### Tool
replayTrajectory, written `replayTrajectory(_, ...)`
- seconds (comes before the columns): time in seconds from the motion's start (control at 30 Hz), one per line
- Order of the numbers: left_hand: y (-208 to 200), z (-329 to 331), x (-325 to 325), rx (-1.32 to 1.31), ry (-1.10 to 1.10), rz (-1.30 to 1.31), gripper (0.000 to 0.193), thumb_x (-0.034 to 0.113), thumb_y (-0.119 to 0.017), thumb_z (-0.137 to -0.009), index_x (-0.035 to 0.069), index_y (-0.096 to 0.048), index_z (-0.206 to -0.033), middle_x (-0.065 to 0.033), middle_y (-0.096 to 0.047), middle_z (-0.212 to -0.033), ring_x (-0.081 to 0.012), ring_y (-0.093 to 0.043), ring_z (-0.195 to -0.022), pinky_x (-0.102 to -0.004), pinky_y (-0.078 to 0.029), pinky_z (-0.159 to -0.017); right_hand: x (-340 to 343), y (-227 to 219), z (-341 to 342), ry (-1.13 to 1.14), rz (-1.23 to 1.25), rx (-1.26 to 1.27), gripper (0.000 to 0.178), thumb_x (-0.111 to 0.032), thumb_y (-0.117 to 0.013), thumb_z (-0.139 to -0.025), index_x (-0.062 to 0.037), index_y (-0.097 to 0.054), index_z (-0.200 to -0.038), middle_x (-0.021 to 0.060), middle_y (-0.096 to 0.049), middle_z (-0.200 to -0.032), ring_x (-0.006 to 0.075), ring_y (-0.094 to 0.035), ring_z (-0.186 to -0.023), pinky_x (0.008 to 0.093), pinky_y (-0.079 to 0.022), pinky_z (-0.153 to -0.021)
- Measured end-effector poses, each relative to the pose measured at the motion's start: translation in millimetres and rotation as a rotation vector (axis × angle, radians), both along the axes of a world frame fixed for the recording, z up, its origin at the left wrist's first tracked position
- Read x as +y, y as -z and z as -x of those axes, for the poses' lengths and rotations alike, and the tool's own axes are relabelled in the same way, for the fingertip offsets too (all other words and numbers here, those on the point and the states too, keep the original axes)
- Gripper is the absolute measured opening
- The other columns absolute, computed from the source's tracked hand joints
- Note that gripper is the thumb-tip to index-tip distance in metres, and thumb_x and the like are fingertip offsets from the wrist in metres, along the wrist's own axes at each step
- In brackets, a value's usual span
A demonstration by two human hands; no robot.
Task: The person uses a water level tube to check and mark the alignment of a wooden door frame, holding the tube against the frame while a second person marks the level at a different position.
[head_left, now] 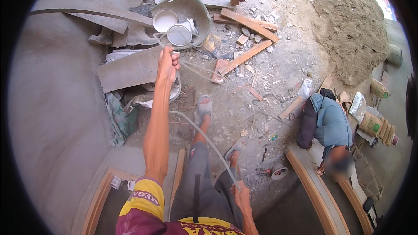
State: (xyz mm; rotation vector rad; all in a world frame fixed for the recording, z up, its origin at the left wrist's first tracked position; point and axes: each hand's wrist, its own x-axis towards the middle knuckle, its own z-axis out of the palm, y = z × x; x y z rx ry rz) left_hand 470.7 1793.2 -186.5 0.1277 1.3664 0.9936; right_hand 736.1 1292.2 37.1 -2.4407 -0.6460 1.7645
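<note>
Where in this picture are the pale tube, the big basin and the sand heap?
Pale tube [210, 139]: head view, its curved middle stretch.
Big basin [195, 8]: head view, bare inner wall.
Sand heap [353, 28]: head view, middle of its slope.

Maroon shirt [137, 224], yellow sleeve band [151, 187] (lettered patch [144, 197] on it), grey trousers [191, 202], grey slip-on sandals [204, 109].

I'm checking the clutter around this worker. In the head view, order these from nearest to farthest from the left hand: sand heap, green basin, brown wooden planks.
From the left hand:
1. Green basin, just beyond it, slightly to the right.
2. Brown wooden planks, on the floor right of the basin.
3. Sand heap, at the view's upper right.
</note>
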Motion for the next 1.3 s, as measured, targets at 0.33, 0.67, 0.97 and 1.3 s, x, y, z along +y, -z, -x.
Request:
replayTrajectory(0.33, -242.3, -87.5, -224.8, 0.084, 0.333, -0.099, 0.014, 0.018, -0.052, -0.102, 0.01, -0.05, -0.113, 0.0036, -0.046, -0.08, -0.0064, -0.045, -0.069, -0.0259, -0.039, -0.062, -125.7, -27.6, -34.8, 0.203, -0.104, -0.007, 0.022, -0.016, -0.045, -0.108, -0.0029, -0.061, -0.102, 0.0114, -0.07, -0.079, 0.0173, -0.067, -0.065, 0.0315, -0.053, -0.06)
replayTrajectory(0.67, -294.8, -232.6, -507.7, 0.344, 0.91, -0.305, 0.03, 0.028, -0.062, -0.096, 0.004, -0.051, -0.113, -0.0178, -0.063, -0.09, -0.0298, -0.064, -0.085, -0.0457, -0.049, -0.082, -294.0, -50.8, -98.6, 0.38, -0.125, 0.105, 0.036, -0.026, -0.039, -0.107, -0.0002, -0.062, -0.098, 0.0143, -0.071, -0.072, 0.0195, -0.068, -0.057, 0.0303, -0.051, -0.054)
replayTrajectory(0.97, -249.0, -304.9, -447.0, 0.877, 0.907, -0.514, 0.043, 0.036, -0.066, -0.093, 0.0, -0.053, -0.112, -0.0313, -0.069, -0.097, -0.0512, -0.067, -0.097, -0.0555, -0.051, -0.085, -409.0, -87.7, -146.6, 0.237, -0.317, -0.105, 0.027, -0.027, -0.054, -0.104, -0.0018, -0.064, -0.102, 0.0117, -0.072, -0.077, 0.0182, -0.069, -0.064, 0.0337, -0.053, -0.059)
replayTrajectory(1.3, -276.9, -464.6, -376.5, 0.785, 1.257, -0.909, 0.045, 0.038, -0.072, -0.093, 0.006, -0.052, -0.117, -0.0316, -0.069, -0.099, -0.048, -0.068, -0.099, -0.0551, -0.052, -0.088, -253.5, -86.2, -119.0, -0.072, -0.615, -0.275, 0.041, -0.038, -0.051, -0.107, 0.001, -0.063, -0.105, 0.0209, -0.069, -0.078, 0.04, -0.068, -0.074, 0.0479, -0.051, -0.067)
